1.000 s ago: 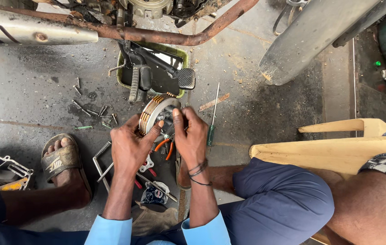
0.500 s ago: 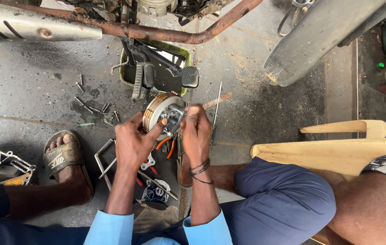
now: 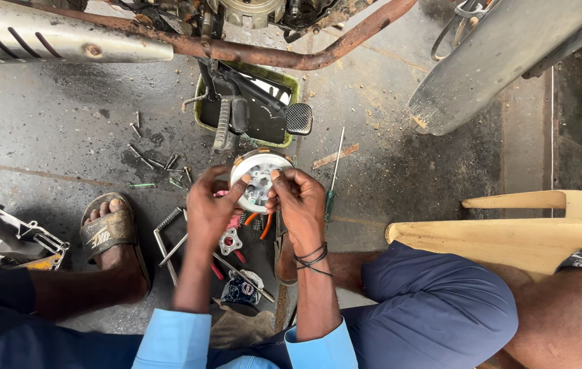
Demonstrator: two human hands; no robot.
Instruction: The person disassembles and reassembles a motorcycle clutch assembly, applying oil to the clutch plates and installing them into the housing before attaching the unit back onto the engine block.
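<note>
Near the bottom centre of the frame, just right of your left forearm, lies a small round container [image 3: 241,290] with a dark label on a pale ground, resting on a tan cloth [image 3: 236,329]. Above your hands, in the upper middle, a green rectangular tray [image 3: 294,80] holds black motorcycle parts, among them a foot pedal [image 3: 298,119] with a ribbed pad. Your sandal [image 3: 108,229] at centre left bears pale lettering on its strap.

Your left hand [image 3: 205,212] and right hand [image 3: 301,205] meet at the centre of the frame around a round silver clutch assembly [image 3: 258,179], held above the concrete floor with its flat face turned up toward you. The left hand's fingers [image 3: 237,195] are curled partway, thumb pressing the disc's lower left edge while the others wrap behind it. The right hand's fingers [image 3: 278,184] are also bent, thumb on the disc's right side near its centre holes (the fingertips behind the disc are hidden, so how tightly they close there cannot be told).

Below your hands lie pliers with orange handles [image 3: 263,224] and a small star-shaped metal part [image 3: 228,240]. A screwdriver [image 3: 332,179] with a green handle lies just right of your right hand. Loose bolts [image 3: 146,158] are scattered at left centre on an oily patch.
</note>
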